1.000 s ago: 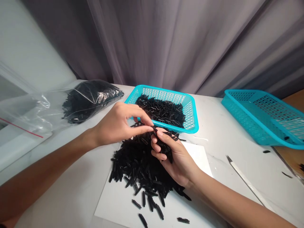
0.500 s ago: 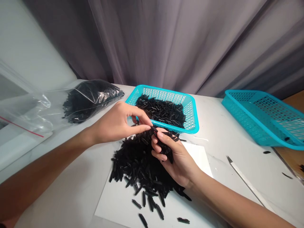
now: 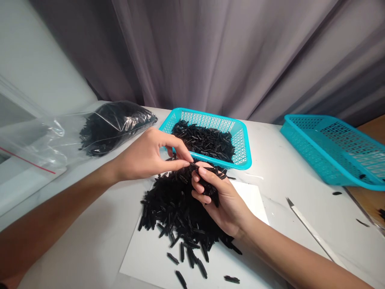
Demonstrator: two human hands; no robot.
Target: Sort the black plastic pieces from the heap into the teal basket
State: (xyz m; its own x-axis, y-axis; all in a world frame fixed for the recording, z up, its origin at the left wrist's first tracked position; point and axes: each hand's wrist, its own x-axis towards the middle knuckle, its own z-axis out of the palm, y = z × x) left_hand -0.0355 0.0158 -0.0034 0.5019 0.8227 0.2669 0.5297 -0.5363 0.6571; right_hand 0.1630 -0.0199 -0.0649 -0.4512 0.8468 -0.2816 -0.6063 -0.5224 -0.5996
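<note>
My right hand (image 3: 224, 196) is closed around several small black elongated pieces. One small black piece (image 3: 195, 164) sticks out above its index finger. The thumb and forefinger of my left hand (image 3: 153, 154) pinch the outer end of that piece. Below both hands, a heap of the same black pieces (image 3: 177, 208) lies on a white sheet (image 3: 144, 261). Right behind the hands stands a turquoise basket (image 3: 246, 154) holding more black pieces (image 3: 207, 140). What exactly the pieces are I cannot make out.
A clear zip bag (image 3: 72, 120) with black pieces lies at the left. On the right are a second turquoise basket (image 3: 306, 148), with a single dark piece in it, and a white-handled craft knife (image 3: 315, 233). A grey curtain (image 3: 192, 52) hangs behind the table.
Almost nothing differs. Both hands keep their places, with the same small black piece between them; the view has shifted very slightly.
</note>
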